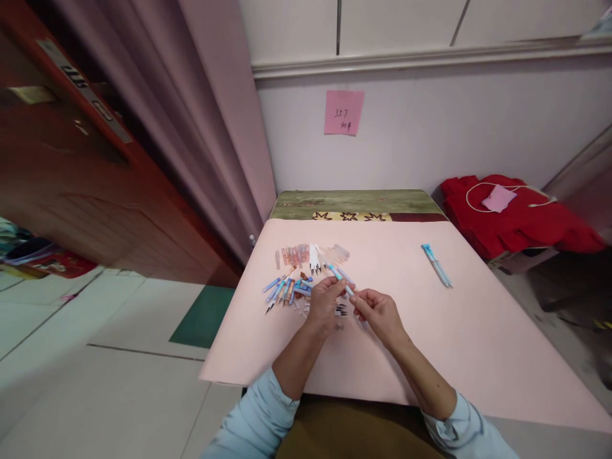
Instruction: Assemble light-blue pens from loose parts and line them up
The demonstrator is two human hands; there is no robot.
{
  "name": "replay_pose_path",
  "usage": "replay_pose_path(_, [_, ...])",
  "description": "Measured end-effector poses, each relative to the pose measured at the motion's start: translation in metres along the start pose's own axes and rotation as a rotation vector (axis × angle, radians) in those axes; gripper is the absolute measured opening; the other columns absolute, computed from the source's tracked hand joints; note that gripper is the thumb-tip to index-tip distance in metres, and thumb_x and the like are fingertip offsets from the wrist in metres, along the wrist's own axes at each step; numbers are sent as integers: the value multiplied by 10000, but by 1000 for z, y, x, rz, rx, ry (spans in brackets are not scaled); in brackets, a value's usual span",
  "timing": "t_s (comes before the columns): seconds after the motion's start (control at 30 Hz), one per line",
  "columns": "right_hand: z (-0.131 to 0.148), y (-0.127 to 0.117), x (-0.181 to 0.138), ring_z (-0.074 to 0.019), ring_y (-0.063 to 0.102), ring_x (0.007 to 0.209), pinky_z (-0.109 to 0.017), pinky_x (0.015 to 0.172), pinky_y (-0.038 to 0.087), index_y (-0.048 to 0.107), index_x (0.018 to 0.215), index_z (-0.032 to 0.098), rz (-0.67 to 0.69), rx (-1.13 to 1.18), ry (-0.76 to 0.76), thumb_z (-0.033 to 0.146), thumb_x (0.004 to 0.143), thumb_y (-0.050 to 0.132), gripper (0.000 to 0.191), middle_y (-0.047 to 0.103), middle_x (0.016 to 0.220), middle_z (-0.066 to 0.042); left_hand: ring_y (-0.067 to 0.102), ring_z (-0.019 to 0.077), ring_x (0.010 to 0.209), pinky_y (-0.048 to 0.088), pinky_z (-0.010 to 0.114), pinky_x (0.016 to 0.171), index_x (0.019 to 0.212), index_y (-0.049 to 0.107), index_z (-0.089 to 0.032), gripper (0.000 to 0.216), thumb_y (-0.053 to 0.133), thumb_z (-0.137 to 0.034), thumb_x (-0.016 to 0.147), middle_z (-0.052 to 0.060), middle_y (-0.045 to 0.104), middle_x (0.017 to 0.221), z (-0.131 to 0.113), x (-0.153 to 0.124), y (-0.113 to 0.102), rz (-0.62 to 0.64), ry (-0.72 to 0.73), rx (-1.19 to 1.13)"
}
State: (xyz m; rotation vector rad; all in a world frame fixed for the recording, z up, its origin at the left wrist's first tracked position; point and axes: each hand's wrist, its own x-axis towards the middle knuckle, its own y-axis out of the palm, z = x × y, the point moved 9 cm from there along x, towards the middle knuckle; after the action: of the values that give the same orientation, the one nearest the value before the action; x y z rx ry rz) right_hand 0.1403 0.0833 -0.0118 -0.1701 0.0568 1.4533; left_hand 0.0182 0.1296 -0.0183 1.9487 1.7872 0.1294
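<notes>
Over the table's middle, my left hand (326, 302) is closed round a light-blue pen (340, 275), which is held tilted. My right hand (380, 312) pinches the pen's lower end with thumb and fingertips. Left of my hands lies a heap of blue and brown pen parts (287, 288). Behind it are pinkish clear barrels (295, 255) and white refills (314, 258) with dark tips. Several dark-tipped pieces (341, 310) lie partly hidden beneath my hands. A few blue pens (436, 264) lie together on the right.
A pale pink cover (478, 357) lies on the table. At the back right, a red cloth (516, 223) carries a white cable (473, 197) and a pink paper (500, 198). A pink note (343, 113) hangs on the wall. A purple curtain (215, 115) and a reddish door (119, 204) stand left.
</notes>
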Motion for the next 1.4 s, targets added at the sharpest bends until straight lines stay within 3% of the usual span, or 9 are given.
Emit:
replay_pose_path(0.1, [-4, -5, -2, -128, 539, 514, -242, 516, 449, 666, 771, 159, -43, 1, -6, 587, 747, 686, 429, 630, 586, -20, 584, 150, 624, 442, 267, 621, 770, 701, -143, 261, 779, -361, 649, 73, 691, 718, -9, 4, -8, -4, 4, 137])
replay_pose_path(0.2, [-5, -16, -5, -131, 537, 527, -247, 529, 455, 669, 788, 163, -95, 2, -26, 594, 761, 669, 432, 637, 606, -25, 600, 179, 715, 453, 294, 705, 816, 694, -187, 231, 779, -310, 640, 45, 678, 753, -46, 11, -42, -143, 167, 373])
replay_pose_path(0.33, [-3, -30, -7, -138, 537, 544, -254, 541, 460, 672, 776, 163, -144, 14, -48, 594, 763, 669, 431, 636, 616, -32, 535, 272, 1068, 365, 391, 961, 713, 667, -218, 22, 676, -236, 703, 66, 664, 1005, -102, 14, -83, -390, 393, 1142])
replay_pose_path(0.47, [-1, -27, -8, -136, 534, 536, -250, 534, 453, 669, 777, 167, -140, 30, -46, 593, 766, 665, 426, 635, 613, -27, 409, 308, 1244, 261, 460, 1028, 769, 690, -214, 78, 621, -210, 732, 97, 566, 1302, -102, 26, -97, -382, 299, 1584])
replay_pose_path(0.6, [0, -18, -9, -128, 531, 528, -241, 530, 448, 666, 777, 171, -110, 43, -47, 586, 766, 670, 415, 635, 608, -19, 338, 342, 1296, 179, 513, 1059, 753, 701, -194, 96, 617, -220, 715, 138, 542, 1327, -85, 37, -93, -302, 228, 1739])
replay_pose_path(0.83, [4, -23, -11, -138, 540, 555, -252, 551, 456, 664, 790, 169, -120, 42, -57, 578, 776, 667, 410, 637, 626, -28, 381, 355, 1248, 105, 598, 1054, 735, 707, -186, 137, 580, -159, 693, 170, 605, 1197, -80, 50, -84, -254, 169, 1816])
replay_pose_path(1.17, [6, -25, -12, -138, 546, 568, -245, 553, 454, 664, 795, 166, -117, 46, -63, 584, 776, 669, 418, 640, 634, -29, 430, 355, 1212, 180, 602, 1020, 639, 646, -169, 96, 575, -112, 669, 168, 646, 1099, -83, 54, -83, -269, 152, 1746])
replay_pose_path(1.3, [6, -25, -12, -130, 541, 560, -237, 547, 448, 677, 810, 163, -105, 52, -55, 575, 773, 678, 414, 644, 633, -28, 500, 325, 1169, 245, 554, 1039, 637, 622, -187, 97, 571, -162, 715, 128, 679, 1014, -105, 41, -88, -355, 278, 1554])
replay_pose_path(1.4, [6, -21, -11, -128, 542, 561, -233, 549, 453, 689, 824, 164, -87, 65, -46, 564, 775, 680, 404, 639, 626, -23, 625, 274, 975, 427, 441, 923, 787, 626, -204, 84, 598, -278, 758, 81, 696, 875, -116, 26, -90, -359, 363, 1098])
